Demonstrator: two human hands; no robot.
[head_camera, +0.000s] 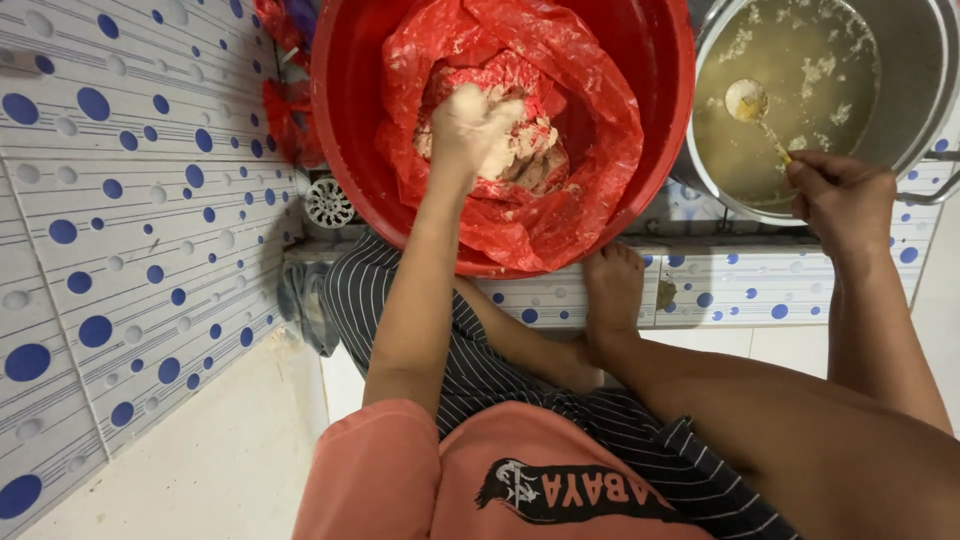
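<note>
My left hand (478, 128) is down in a red plastic bag (560, 60) that lines a big red basin (352, 150); its fingers are closed on a lump of pale, sticky paste (530, 150) and coated with it. My right hand (842, 198) grips the thin handle of a spoon (750, 102). The spoon's round bowl sits in the cloudy yellowish liquid of a large metal pot (905, 60), where pale lumps float.
White tiles with blue dots cover the wall at left and the low ledge (720, 285) under the basin and pot. A round metal drain cover (329, 203) lies beside the basin. My bare foot (612, 290) rests against the ledge, over a striped cloth (480, 370).
</note>
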